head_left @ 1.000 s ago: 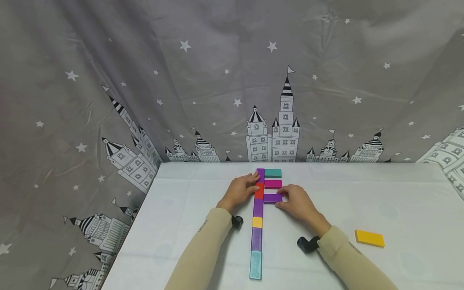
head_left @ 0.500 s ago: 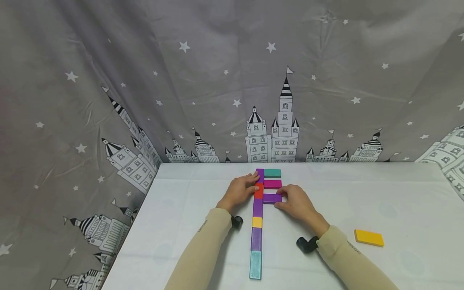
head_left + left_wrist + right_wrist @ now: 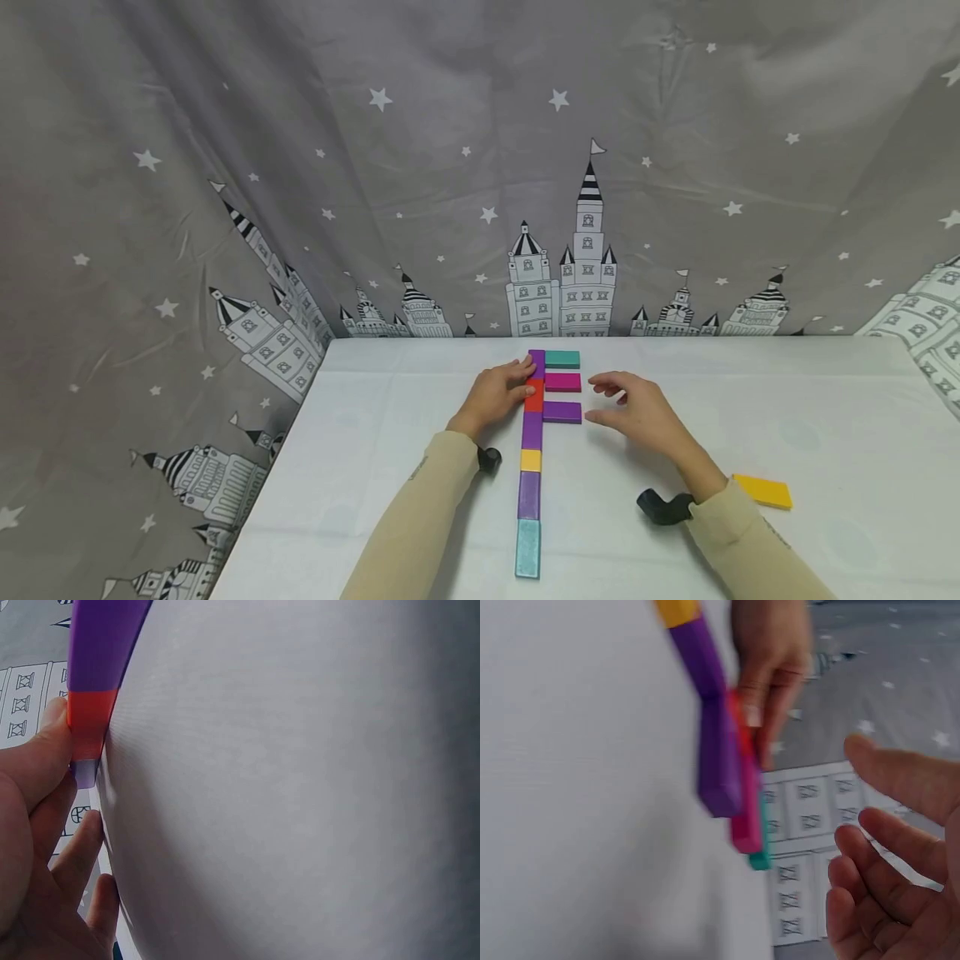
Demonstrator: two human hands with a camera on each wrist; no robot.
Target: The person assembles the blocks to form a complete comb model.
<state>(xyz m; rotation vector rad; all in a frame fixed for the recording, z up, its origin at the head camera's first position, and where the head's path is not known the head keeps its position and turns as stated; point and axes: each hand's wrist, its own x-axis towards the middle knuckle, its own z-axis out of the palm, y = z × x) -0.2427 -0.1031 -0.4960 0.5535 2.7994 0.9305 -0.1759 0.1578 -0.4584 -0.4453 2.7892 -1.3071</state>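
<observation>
My left hand [image 3: 491, 398] rests at the far end of a straight column of coloured blocks. Its thumb lies against the red block [image 3: 534, 395] and its fingertips touch the purple block [image 3: 537, 363] beyond. In the left wrist view the thumb [image 3: 56, 739] lies along these blocks' side. To the right of the column, a teal block [image 3: 562, 360], a magenta block [image 3: 562, 382] and a purple block [image 3: 562, 412] stick out sideways in parallel. Just off their right ends is my right hand [image 3: 648, 415], thumb and fingers spread, holding nothing. Blur softens the right wrist view.
The column continues towards me with a purple block [image 3: 532, 431], a small yellow block [image 3: 531, 461], another purple block [image 3: 528, 496] and a light teal block [image 3: 528, 548]. A separate yellow block [image 3: 763, 492] lies beside the right sleeve. A grey castle-print curtain [image 3: 450, 167] hangs behind the white table [image 3: 375, 400].
My right hand has let go of the purple side block and drawn back to the right, its fingers spreading. The left hand has kept its place on the column.
</observation>
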